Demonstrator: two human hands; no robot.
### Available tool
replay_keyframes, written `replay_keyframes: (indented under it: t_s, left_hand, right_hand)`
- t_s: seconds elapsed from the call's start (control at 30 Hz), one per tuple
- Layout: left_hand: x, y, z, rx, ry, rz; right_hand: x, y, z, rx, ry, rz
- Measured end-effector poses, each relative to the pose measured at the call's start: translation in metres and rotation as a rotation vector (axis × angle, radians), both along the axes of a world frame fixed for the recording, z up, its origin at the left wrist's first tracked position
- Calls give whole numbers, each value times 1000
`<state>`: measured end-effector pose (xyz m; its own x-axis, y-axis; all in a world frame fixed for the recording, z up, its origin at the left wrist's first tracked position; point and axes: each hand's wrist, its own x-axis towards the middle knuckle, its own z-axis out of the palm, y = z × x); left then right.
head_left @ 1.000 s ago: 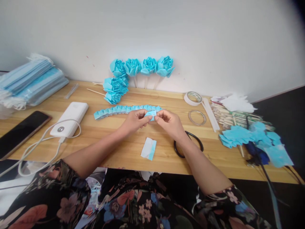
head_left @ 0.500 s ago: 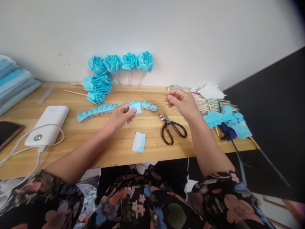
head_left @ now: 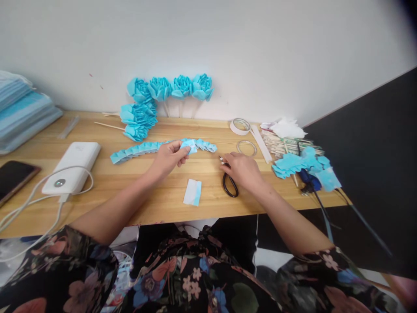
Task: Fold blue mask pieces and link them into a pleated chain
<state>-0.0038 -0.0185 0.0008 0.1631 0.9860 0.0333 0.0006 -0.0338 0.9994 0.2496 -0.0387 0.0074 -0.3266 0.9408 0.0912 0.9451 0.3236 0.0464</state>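
My left hand [head_left: 172,155] pinches a small light-blue fabric piece [head_left: 189,146] between thumb and fingers, just above the table. Behind it lies a long pleated light-blue strip [head_left: 138,151]. My right hand [head_left: 241,168] is closed over the black-handled scissors [head_left: 230,186], covering the pivot and one handle loop. Its fingertips are at the blades, where a small black-and-white striped bit shows. Between the hands, nearer the table's front edge, a white-and-blue fabric piece [head_left: 192,192] lies flat.
Blue fabric roses [head_left: 181,87] on sticks stand against the wall, with more lying left. A tape roll [head_left: 240,126], a thin ring [head_left: 246,148] and stick bundles [head_left: 282,142] are at right. A white power bank [head_left: 73,167], phone [head_left: 16,176] and stacked masks [head_left: 26,113] occupy the left.
My right hand has come down from above the table onto the scissors, uncovering the tape roll and ring. My left hand keeps its hold on the fabric piece. The view has shifted slightly.
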Motion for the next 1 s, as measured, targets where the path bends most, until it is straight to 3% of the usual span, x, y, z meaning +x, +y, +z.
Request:
replay_keyframes:
  t_s: [0.27,0.57,0.7,0.87,0.93,1.0]
  left_hand:
    - [0,-1,3,4,2,-10]
    - [0,-1,3,-9,33,-46]
    - [0,0,3,-20,37,-60]
    - [-1,-2,5,-36,35,-135]
    - [-1,-3,5,-73,48,-195]
    - [-1,-4,6,-113,71,-246]
  right_hand:
    - [-16,-2,7,2,-178,-66]
    - [5,-6,-34,269,105,-27]
    - [13,-3,-45,281,309,-121]
    - [15,-2,-32,213,770,-183]
    - [6,-5,-19,274,821,-116]
    - [-8,-9,-5,393,772,47]
